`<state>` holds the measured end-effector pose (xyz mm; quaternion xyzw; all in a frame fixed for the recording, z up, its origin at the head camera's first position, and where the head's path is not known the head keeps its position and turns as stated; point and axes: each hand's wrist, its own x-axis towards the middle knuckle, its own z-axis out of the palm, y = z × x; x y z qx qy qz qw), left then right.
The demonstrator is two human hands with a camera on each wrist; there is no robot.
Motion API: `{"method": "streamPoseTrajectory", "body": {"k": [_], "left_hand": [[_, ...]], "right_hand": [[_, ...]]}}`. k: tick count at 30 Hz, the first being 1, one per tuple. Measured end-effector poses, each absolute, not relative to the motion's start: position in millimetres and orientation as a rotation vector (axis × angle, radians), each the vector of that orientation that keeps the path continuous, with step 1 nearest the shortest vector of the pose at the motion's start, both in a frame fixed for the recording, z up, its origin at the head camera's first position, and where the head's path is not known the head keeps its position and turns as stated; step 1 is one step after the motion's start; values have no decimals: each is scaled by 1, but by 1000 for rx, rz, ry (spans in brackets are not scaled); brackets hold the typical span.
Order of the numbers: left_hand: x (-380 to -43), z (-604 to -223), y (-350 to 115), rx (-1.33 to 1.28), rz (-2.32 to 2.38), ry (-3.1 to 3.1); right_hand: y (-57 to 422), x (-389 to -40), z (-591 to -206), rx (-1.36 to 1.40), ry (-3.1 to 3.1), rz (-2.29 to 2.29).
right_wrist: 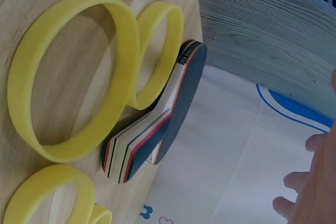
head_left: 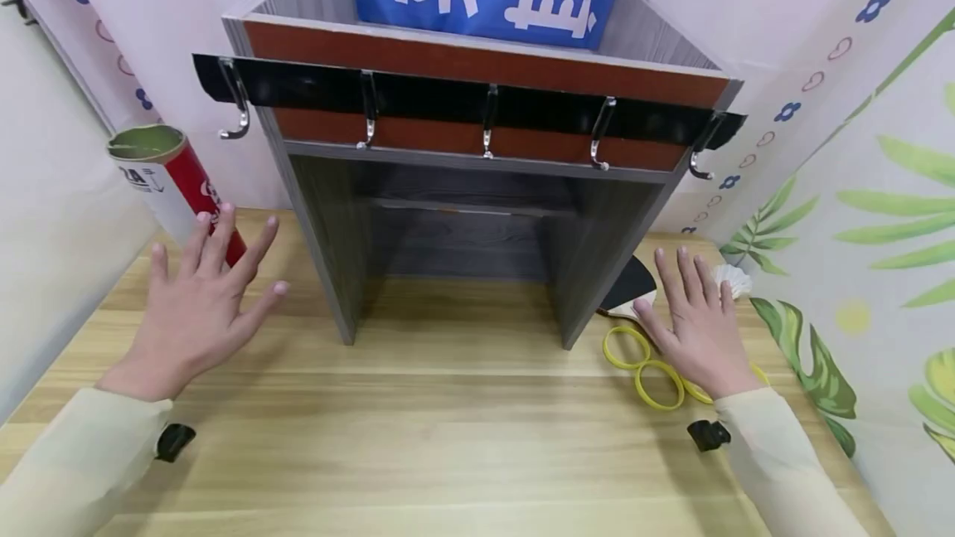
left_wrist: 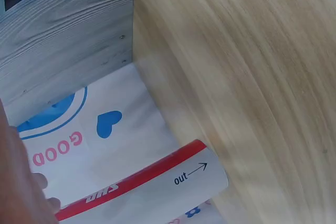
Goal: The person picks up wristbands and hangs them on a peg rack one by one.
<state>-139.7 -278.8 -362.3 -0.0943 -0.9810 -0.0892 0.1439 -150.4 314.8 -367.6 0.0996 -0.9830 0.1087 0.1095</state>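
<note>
My left hand (head_left: 196, 309) hovers above the table with fingers spread, holding nothing. Behind its fingertips a red-and-white shuttlecock tube (head_left: 160, 189) stands with its top end open; the left wrist view shows its side (left_wrist: 157, 182) with an "out" arrow. On the other side my right hand (head_left: 700, 328), fingers straight, hangs over several yellow rings (head_left: 660, 385) and holds nothing. Beyond it lie table tennis bats (head_left: 631, 284), partly covered by the hand, and a white shuttlecock (head_left: 734, 278). The right wrist view shows the rings (right_wrist: 123, 77) beside the bats (right_wrist: 189, 87).
Between the hands stands a grey wooden rack (head_left: 328, 247) with an open lower bay and an open top bin. Metal hooks (head_left: 488, 123) stick out from the black rail (head_left: 433, 98) across its front. Printed cloth (head_left: 843, 214) hangs at the table's (head_left: 448, 437) back and right.
</note>
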Motion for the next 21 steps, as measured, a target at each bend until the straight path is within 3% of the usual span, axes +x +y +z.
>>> {"method": "streamPoseTrajectory", "body": {"k": [8,21], "left_hand": [[-137,-353,-276,-374,-433,-2619],[-135,-319,-234,-551,-1246,-2287]], "right_hand": [[338,-149,-365,341,-2909,540],[411,-131,-376,197,-3082,558]]}}
